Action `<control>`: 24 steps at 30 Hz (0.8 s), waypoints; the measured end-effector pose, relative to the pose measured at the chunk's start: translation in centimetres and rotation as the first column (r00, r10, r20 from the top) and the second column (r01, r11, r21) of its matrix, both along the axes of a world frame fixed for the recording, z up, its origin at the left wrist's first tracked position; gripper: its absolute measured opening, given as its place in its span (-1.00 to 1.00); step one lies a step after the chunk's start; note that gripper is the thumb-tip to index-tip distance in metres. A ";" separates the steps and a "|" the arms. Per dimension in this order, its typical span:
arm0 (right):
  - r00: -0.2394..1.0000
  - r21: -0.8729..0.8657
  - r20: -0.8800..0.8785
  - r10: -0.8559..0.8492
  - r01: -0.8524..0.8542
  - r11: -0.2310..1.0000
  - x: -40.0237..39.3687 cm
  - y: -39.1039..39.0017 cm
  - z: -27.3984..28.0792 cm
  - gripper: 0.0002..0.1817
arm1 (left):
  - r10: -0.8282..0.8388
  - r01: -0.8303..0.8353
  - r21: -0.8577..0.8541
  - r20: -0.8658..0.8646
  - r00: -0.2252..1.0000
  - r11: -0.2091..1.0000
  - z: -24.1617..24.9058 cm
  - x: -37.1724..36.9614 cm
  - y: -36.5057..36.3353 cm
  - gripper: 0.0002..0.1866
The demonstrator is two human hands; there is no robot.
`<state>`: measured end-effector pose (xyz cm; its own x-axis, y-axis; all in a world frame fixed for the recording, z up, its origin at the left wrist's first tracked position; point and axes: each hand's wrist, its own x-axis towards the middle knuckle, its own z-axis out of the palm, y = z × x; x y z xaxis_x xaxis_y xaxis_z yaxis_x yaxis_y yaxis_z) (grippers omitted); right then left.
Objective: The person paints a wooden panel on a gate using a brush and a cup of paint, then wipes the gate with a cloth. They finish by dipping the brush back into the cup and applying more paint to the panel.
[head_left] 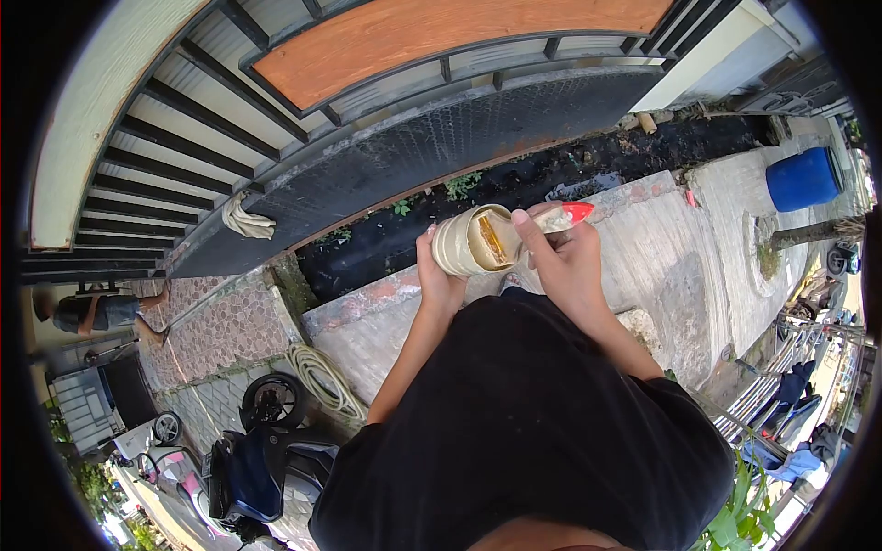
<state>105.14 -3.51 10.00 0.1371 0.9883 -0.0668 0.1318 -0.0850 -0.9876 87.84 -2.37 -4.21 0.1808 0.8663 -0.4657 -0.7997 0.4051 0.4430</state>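
My left hand [443, 284] is wrapped round a cream-coloured can [453, 246], tilted so that its opening faces right. Inside the can a yellow and brown patch [492, 241] shows against the pale inner wall. Close by the can's mouth, my right hand [571, 264] is closed on a paintbrush [557, 220], thumb on top. The brush is pale and smeared along its middle, with a bright red end pointing away to the right. Its other end is hidden by the fingers and the can's rim. Both hands are held out in front of my black shirt.
A black metal gate [395, 156] with an orange panel [459, 46] stands ahead, above a dark ditch [367, 262]. A cloth [246, 219] hangs on it. Left are a person [96, 314], a coiled hose [323, 384] and motorbikes [266, 468]. A blue barrel [803, 179] lies right.
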 end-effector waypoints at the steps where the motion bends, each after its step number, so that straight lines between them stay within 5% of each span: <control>1: 0.997 -0.008 -0.056 -0.051 0.051 0.999 0.0 0.2 0.0 -0.73 | -0.001 0.001 -0.001 0.002 1.000 1.000 -0.1 0.0 0.0 -0.45; 12: 0.985 0.050 0.074 -0.157 0.154 0.987 0.3 0.2 -0.7 -0.68 | -0.036 0.035 -0.044 -0.033 0.999 0.998 0.3 -0.2 0.9 -0.48; 24: 0.961 0.007 0.268 0.062 -0.067 0.998 2.3 -0.5 1.2 -0.69 | -0.119 0.119 0.046 -0.003 0.993 0.992 -1.1 -1.8 2.1 -0.51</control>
